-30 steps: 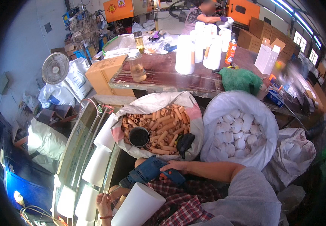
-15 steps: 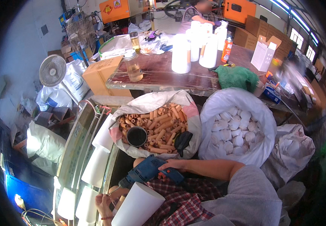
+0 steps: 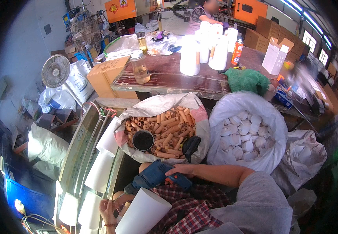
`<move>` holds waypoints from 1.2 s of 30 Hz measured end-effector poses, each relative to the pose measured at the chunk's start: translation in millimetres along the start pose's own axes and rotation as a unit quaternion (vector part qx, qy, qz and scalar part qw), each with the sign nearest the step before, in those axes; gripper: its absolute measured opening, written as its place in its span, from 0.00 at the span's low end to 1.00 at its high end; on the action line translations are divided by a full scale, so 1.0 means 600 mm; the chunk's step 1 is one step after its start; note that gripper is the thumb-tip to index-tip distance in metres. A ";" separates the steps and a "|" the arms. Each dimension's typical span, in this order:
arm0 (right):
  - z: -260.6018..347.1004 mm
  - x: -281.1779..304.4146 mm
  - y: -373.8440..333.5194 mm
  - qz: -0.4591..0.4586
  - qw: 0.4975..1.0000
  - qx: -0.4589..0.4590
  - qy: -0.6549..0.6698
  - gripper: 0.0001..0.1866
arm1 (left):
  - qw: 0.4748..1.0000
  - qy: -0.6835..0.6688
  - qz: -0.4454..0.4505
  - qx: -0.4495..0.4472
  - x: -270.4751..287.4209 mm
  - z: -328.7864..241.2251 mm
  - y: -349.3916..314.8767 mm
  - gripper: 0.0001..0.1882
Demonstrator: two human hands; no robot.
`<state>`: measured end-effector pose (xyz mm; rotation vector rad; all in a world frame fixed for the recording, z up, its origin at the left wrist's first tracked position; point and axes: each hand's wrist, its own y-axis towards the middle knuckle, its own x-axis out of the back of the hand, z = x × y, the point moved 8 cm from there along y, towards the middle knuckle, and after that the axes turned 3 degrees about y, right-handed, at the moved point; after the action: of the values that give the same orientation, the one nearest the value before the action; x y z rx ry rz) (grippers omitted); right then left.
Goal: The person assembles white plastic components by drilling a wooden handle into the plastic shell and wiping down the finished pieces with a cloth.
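My right hand (image 3: 180, 170) is wrapped round the handle of a blue power drill (image 3: 148, 176), whose chuck points down and left. A thin bit runs from the chuck toward my left hand (image 3: 107, 213). The left fingers are pinched together at the bit's far end; whatever small thing they hold is too small to make out. Across my lap, over a red plaid cloth (image 3: 200, 218), lies a white cylinder (image 3: 145, 212), tilted. A tan tube (image 3: 123, 208) shows partly between this cylinder and my left hand.
Ahead stand a sack (image 3: 122, 134) of tan tubes with a black cup (image 3: 143, 140), and a bag (image 3: 280, 144) of white caps. White cylinders (image 3: 98, 171) line a rack at left. The table (image 3: 165, 80) holds more cylinders, a jar and a spray can. Another person (image 3: 200, 17) sits beyond.
The whole view has shifted very slightly. Both hands, the drill and the white cylinder keep nearly the same places.
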<state>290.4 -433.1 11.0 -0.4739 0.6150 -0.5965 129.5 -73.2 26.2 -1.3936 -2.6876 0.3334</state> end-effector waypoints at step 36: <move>-0.052 0.023 0.002 0.043 0.992 -0.052 0.108 0.38 | 0.928 0.353 0.115 0.026 0.106 -0.036 -0.169 0.21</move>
<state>279.9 -448.4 -17.8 -0.4821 0.8720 -0.5392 16.1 -74.5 70.3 -1.4540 -1.9279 -0.0819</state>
